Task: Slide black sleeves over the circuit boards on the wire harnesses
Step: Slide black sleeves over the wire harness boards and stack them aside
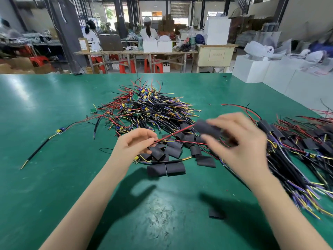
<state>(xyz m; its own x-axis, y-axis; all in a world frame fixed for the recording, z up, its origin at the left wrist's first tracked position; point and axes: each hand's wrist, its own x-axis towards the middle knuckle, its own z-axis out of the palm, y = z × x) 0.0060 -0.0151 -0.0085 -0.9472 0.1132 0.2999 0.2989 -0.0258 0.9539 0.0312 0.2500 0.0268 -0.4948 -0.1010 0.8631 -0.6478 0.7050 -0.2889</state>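
Threading a sleeve (207, 128), pinched in right hand (237, 141), along red wire (173, 134) pinched by left hand (137, 141). Sleeved harnesses (297, 141) piled right; bare boards (149, 107) heaped behind, loose sleeves (173, 159) on desk (54, 159). Judged roughly midway, much left.

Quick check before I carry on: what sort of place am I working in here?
Most likely a small electronics assembly workshop: a green-topped workbench with a heap of wire harnesses and loose black sleeves, and other workers seated at benches among stacked boxes behind.
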